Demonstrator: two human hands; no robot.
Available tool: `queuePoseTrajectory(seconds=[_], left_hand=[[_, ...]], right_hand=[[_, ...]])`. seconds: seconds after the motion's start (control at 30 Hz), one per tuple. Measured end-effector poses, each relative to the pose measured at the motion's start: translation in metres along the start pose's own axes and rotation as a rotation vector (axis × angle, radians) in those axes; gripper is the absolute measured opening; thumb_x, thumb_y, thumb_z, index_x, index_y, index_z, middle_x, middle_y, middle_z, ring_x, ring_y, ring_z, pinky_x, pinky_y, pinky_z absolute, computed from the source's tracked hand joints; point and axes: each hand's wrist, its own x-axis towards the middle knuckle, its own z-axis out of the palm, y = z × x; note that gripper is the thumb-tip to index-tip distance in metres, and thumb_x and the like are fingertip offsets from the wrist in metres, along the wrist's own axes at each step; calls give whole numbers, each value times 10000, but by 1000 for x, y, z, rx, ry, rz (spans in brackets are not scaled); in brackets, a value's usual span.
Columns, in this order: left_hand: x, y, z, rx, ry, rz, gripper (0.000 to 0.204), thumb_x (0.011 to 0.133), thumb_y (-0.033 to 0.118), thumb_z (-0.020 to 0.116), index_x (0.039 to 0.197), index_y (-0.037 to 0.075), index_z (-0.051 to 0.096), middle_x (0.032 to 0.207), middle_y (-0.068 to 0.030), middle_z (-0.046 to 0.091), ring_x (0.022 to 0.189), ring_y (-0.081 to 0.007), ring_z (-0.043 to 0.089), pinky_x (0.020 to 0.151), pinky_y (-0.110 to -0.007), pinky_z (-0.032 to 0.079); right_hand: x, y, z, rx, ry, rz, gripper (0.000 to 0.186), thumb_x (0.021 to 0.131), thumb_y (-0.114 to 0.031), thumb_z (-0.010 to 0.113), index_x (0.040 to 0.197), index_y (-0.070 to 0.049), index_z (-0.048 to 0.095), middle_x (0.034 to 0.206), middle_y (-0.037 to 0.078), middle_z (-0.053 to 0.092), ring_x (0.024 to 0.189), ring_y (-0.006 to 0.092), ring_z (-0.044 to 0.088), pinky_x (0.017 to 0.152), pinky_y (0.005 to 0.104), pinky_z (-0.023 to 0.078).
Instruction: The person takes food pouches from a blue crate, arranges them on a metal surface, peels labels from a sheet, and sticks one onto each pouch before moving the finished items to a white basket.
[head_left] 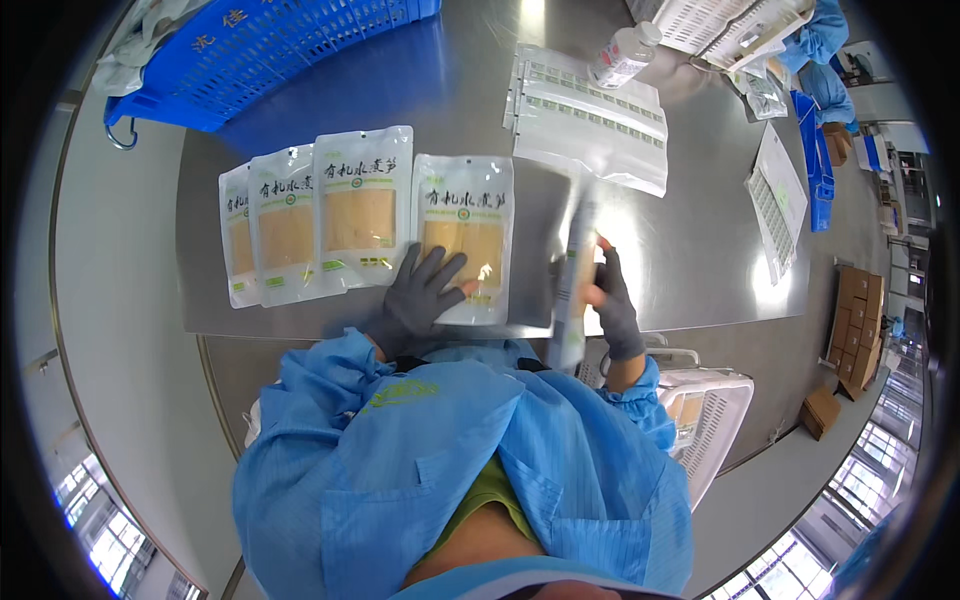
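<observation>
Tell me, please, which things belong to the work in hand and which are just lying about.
Apparently part of the work: pouch under the left hand; blurred pouch in the right hand; three overlapping pouches.

Apparently just lying about: bottle; printed sheets; blue basket; cardboard boxes.

Bright windows (pixel 874 458) stand beyond the steel table (pixel 708 150).

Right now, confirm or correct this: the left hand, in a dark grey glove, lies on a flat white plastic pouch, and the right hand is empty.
Wrong: the right hand is not empty. The head view shows it holding another white plastic pouch, edge-on and blurred. The gloved left hand does lie on the flat white plastic pouch.
</observation>
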Motion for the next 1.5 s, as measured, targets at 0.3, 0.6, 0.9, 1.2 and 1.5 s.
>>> queuePoseTrajectory(seconds=[0.3,0.6,0.9,1.2,1.5], left_hand=[[8,-47,-39,-120,164,-13,514,802,474,640,1112,64,637,1328,-142,556,1342,-375,392,1153,-574,162],[-77,-203,-75,251,328,-1293,855,738,714,626,1453,319,372,1496,-170,331,1323,-548,278,946,-786,209],[-69,-166,-49,315,48,-1037,988,653,790,621,1489,395,273,1554,-209,203,1385,-557,128,961,-807,156],[-97,-137,-34,376,116,-934,924,709,702,655,1480,310,329,1517,-219,253,1327,-571,248,955,-749,273],[-4,-80,-55,-30,430,-262,688,824,419,656,1411,123,454,1512,-195,317,1408,-412,249,1148,-560,154]], right_hand=[[11,23,32,-1275,378,-218,786,724,-528,743,1364,-147,490,1187,212,540,1051,385,541,815,485,470],[72,0,122,-1238,-45,-719,753,713,-600,684,1344,-227,514,1463,149,382,1292,427,383,998,640,294],[107,20,173,-1379,-278,-682,847,628,-615,725,1374,-287,494,1472,58,389,1351,483,282,1012,797,108],[68,29,178,-1252,-236,-636,795,649,-575,719,1345,-248,515,1463,92,392,1364,426,289,1052,737,151],[44,21,26,-1368,1,-610,701,757,-579,646,1306,-155,541,1404,162,451,1271,404,417,1037,591,286]])
